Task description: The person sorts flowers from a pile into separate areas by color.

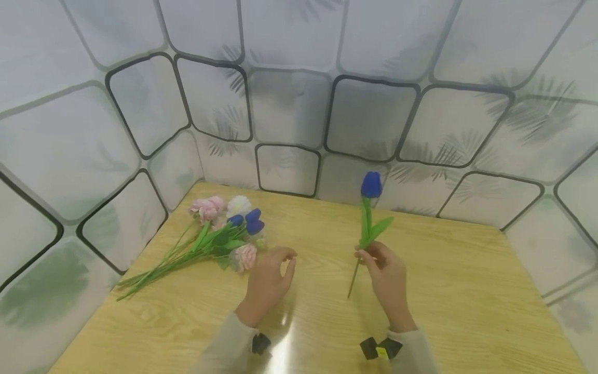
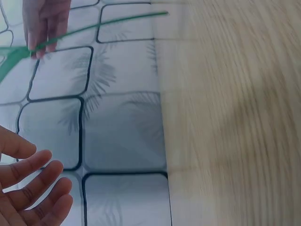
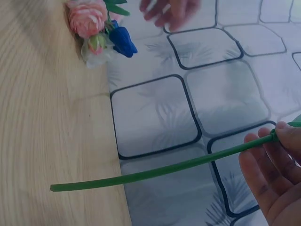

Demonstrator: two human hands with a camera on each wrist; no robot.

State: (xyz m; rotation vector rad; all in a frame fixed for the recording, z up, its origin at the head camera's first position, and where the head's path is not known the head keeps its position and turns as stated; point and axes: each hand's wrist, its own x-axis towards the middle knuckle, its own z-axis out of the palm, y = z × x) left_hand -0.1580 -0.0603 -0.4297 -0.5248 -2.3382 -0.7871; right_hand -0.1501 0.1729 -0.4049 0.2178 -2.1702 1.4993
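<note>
I pinch one blue tulip point(image 1: 371, 186) by its thin green stem point(image 1: 353, 280) with my right hand point(image 1: 388, 280), well to the right of the flower pile point(image 1: 221, 241). Its top points up. My left hand point(image 1: 268, 278) holds nothing. Its fingers are loosely bent, and it is just beside the pile, on the right, between the pile and my tulip. I can't tell if it touches the near pink flower point(image 1: 245, 257).

In the pile, a white flower point(image 1: 238, 206) and more blue tulips point(image 1: 254, 223) lie at the flower end. The wooden table point(image 1: 458, 291) is under the pile, and a patterned wall point(image 1: 289, 104) stands behind it. Black things point(image 1: 260, 344) are on my wrists, nearer me than the pile.

The pile's stems cross over each other, so I can't count them. Something pale by its small pink bud point(image 3: 97, 44) is hard to make out. My sleeves point(image 1: 413, 353) are cut off at the bottom. From my right wrist, my left hand looks blurry and is cut off at the top, past the pile.
</note>
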